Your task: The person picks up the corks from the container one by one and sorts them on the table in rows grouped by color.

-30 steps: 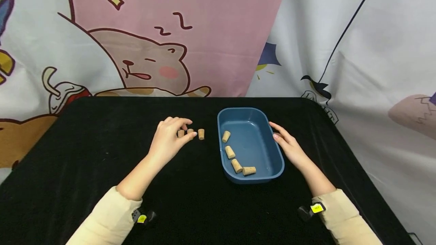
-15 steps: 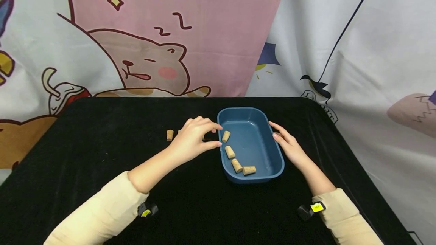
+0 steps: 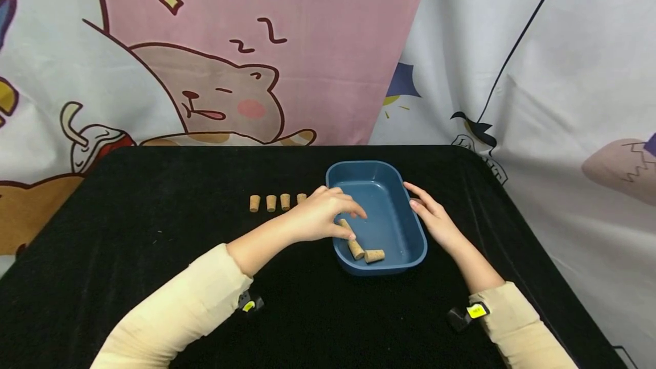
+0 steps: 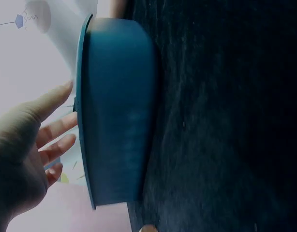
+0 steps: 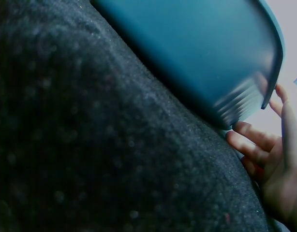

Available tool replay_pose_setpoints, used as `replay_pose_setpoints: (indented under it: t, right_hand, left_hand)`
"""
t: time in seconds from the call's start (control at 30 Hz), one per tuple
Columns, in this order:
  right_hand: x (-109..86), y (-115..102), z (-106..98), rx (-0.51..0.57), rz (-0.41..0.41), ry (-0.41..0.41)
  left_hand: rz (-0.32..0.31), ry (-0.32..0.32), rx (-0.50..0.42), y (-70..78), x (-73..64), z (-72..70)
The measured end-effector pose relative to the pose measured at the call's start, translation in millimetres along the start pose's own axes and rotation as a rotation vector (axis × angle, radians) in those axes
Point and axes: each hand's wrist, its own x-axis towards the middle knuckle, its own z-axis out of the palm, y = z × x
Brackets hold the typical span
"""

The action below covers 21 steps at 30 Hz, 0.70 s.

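My left hand (image 3: pixel 324 215) is over the left side of a blue plastic basin (image 3: pixel 394 215), thumb and forefinger apart with nothing seen between them. Right below its fingertips lie tapered cork stoppers, among them one cork (image 3: pixel 356 250) and another cork (image 3: pixel 374 255) near the front corner; the hand hides part of this group. In the left wrist view the left hand's fingers (image 4: pixel 56 130) reach past the basin's rim. My right hand (image 3: pixel 434 219) rests against the basin's right side with extended fingers, its fingertips (image 5: pixel 240 128) at the outer wall in the right wrist view.
Left of the basin, several corks stand in a row on the black cloth-covered table (image 3: pixel 169 215), from the leftmost cork (image 3: pixel 254 204) to one partly behind the left hand, the rightmost cork (image 3: pixel 301 198). A printed curtain (image 3: pixel 333 50) hangs behind the table's far edge.
My left hand has moved right from the row of corks to over the basin. Another cork now shows at the row's left end. The right hand and basin stay put.
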Motion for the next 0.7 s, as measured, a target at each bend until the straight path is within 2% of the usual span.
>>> replay_pose_setpoints:
  t: [0.13,0.27,0.5,0.7]
  right_hand:
    - [0.3,0.7,-0.1,0.009,-0.008,-0.004]
    - [0.6,1.7,0.3,0.014,-0.016,-0.008]
    - [0.7,1.0,0.9,0.014,-0.006,-0.008]
    - [0.2,1.3,0.1,0.015,0.002,-0.004]
  left_hand:
    - [0.036,-0.088,-0.044,2.7,9.8,7.5]
    - [0.043,-0.149,-0.049,3.5,17.4,15.3]
    - [0.015,-0.173,-0.046,5.4,26.0,25.3]
    - [-0.023,-0.199,0.002,8.2,30.7,32.1]
